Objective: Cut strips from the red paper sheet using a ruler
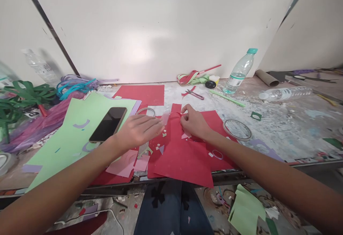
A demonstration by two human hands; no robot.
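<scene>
My left hand (142,128) is closed, its fingers straight and pressed together, with a small pale pink paper slip (165,118) at the fingertips. Its thumb is hidden. Facing it, my right hand (195,123) pinches a thin curled red paper strip (175,114). Both hands hover low over a red paper sheet (182,163), whose narrow upright part rises between them. Small paper scraps (161,149) and a pink paper piece (141,162) lie around the sheet's left side. A roll of tape (146,112) is just behind my left hand.
A phone (108,125) rests on green paper (72,124) at left. Behind my hands lie small thread snips (195,93) and red paper (144,94). Rightward are a larger tape roll (225,127), an upright bottle (239,72) and a lying bottle (286,93). The table's front edge (241,171) is close.
</scene>
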